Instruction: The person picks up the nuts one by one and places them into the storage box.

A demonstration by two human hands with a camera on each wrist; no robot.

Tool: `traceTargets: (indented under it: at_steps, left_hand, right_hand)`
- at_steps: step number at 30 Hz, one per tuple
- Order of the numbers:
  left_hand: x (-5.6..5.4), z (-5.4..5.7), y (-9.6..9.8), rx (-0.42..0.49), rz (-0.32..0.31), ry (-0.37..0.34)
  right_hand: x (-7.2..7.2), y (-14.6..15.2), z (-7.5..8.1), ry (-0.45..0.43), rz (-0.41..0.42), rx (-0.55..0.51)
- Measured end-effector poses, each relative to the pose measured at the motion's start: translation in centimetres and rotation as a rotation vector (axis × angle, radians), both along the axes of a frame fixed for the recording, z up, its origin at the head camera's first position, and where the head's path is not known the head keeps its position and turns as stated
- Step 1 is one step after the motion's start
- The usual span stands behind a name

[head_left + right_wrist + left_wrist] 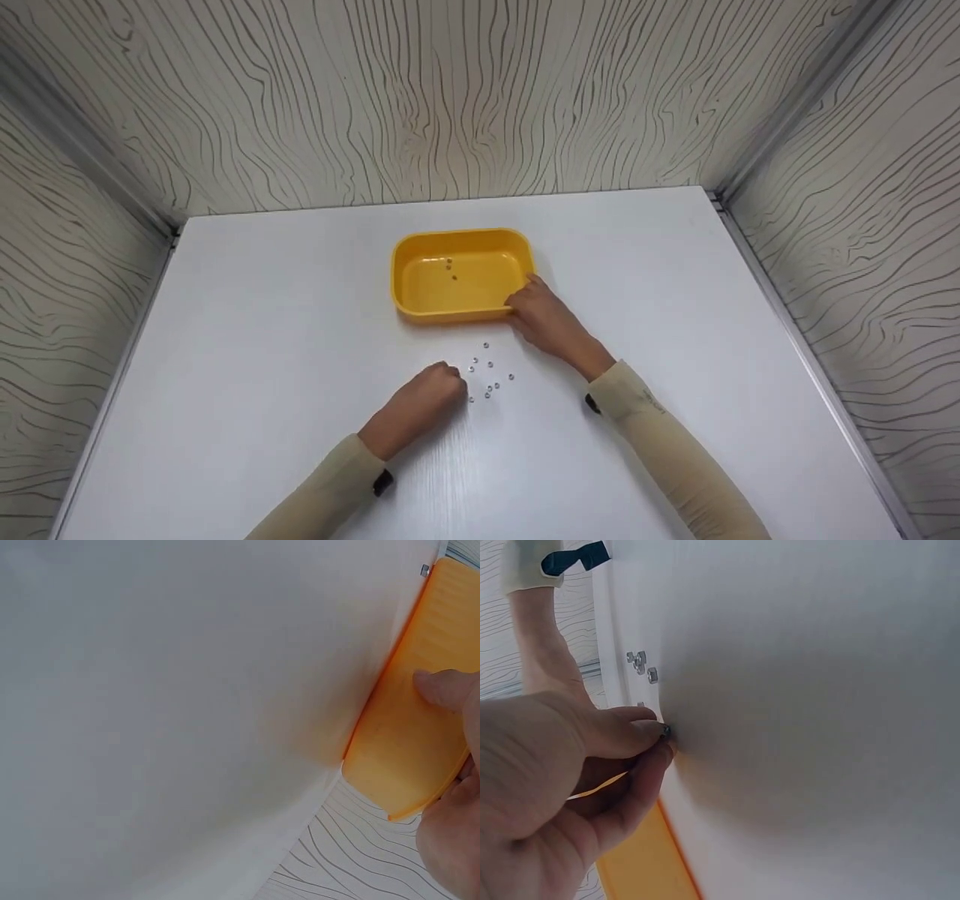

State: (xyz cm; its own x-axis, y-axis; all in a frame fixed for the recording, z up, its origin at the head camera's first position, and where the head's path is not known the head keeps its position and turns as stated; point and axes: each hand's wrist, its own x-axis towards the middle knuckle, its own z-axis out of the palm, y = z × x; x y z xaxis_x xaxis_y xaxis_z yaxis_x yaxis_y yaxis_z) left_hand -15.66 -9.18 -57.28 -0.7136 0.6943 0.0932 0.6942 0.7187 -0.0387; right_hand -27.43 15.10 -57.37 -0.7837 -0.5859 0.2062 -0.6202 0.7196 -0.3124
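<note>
Left hand (424, 394) pinching a nut (665, 731) between thumb and forefinger, right at the table (262, 315), beside the loose nuts (489, 373) lying in front of the tray (409, 289). Right hand (544, 315) gripping the tray's near right corner, thumb lying on the outer wall. Two nuts (451, 269) lying inside the tray.

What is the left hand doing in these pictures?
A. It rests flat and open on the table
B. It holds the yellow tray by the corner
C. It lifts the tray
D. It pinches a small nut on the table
D: the left hand pinches a nut between thumb and finger on the table; the right hand holds the tray.
</note>
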Motion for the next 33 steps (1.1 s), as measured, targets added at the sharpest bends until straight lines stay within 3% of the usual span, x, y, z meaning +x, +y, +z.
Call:
traceTargets:
  at_steps: [8,14,19,25,33]
  left_hand:
    - [-0.2,0.3,0.0,0.005,0.001,-0.046]
    - [-0.4,0.4,-0.4,0.099,-0.015,-0.146]
    - [-0.6,0.6,-0.7,0.235,-0.009,-0.276]
    - [-1.1,1.6,-0.8,0.439,0.065,-0.484]
    - [-1.6,2.9,-0.5,0.634,0.143,-0.598]
  right_hand:
    - [-0.1,0.1,0.1,0.021,0.026,-0.003]
    - [0.0,0.1,0.1,0.018,0.010,0.004]
    - [0.0,0.1,0.0,0.022,0.010,0.002]
    - [-0.1,0.0,0.1,0.001,0.006,-0.002]
    - [0.0,0.1,0.0,0.001,0.005,0.005]
